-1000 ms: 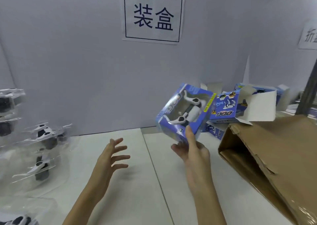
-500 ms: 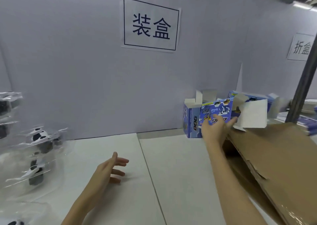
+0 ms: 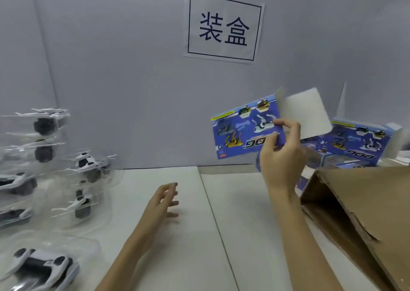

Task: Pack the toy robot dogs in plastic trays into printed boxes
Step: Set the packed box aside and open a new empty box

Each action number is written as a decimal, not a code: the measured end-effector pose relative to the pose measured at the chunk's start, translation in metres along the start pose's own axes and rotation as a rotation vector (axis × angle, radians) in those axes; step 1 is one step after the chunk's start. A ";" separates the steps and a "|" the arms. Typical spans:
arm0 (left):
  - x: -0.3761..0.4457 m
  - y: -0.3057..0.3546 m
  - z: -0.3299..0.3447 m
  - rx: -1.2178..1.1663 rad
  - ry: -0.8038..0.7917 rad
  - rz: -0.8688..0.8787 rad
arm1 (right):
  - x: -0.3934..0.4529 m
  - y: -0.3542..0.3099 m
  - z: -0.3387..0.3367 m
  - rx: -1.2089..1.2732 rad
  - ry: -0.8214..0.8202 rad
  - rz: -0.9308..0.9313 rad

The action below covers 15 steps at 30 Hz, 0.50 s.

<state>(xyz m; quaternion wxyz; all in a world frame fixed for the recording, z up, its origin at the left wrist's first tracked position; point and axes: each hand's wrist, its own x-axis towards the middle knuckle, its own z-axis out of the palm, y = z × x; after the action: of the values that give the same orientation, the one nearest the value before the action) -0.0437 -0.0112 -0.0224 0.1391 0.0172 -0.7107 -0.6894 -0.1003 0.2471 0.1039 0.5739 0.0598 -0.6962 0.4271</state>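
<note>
Right hand [image 3: 281, 157] has its grip pinched on a blue printed cardboard box [image 3: 246, 131], held up off the white bench [image 3: 199, 235] at the far right, white flap [image 3: 304, 113] open. Left hand [image 3: 164, 202] hovers low over the bench, fingers loose, holding nothing. Toy robot dogs in clear plastic trays [image 3: 84, 180] are stacked at the left. More blue boxes [image 3: 359, 142] sit far right behind a brown cardboard carton [image 3: 366, 213].

Two printed boxes [image 3: 246, 129] [image 3: 359, 142], one carton [image 3: 366, 202].
</note>
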 end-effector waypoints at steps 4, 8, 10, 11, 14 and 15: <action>0.004 0.012 -0.011 -0.345 0.087 -0.032 | -0.060 -0.012 0.014 0.164 -0.280 0.002; 0.001 0.015 -0.027 -0.129 -0.110 0.073 | -0.095 -0.001 0.034 0.319 -0.428 0.118; -0.003 0.011 -0.016 0.064 -0.223 0.088 | -0.102 0.001 0.039 0.415 -0.436 0.180; -0.005 0.008 -0.008 0.060 -0.253 0.087 | -0.105 0.000 0.040 0.443 -0.443 0.179; -0.006 0.007 0.004 -0.086 -0.186 0.134 | -0.111 -0.004 0.040 0.517 -0.433 0.145; -0.006 0.010 0.002 -0.105 -0.119 0.159 | -0.112 -0.005 0.040 0.542 -0.435 0.161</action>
<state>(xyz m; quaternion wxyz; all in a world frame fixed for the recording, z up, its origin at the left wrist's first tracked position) -0.0368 -0.0070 -0.0138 0.1518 -0.0876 -0.6797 -0.7123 -0.0897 0.1717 0.0120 0.3399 0.2443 -0.6660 0.6175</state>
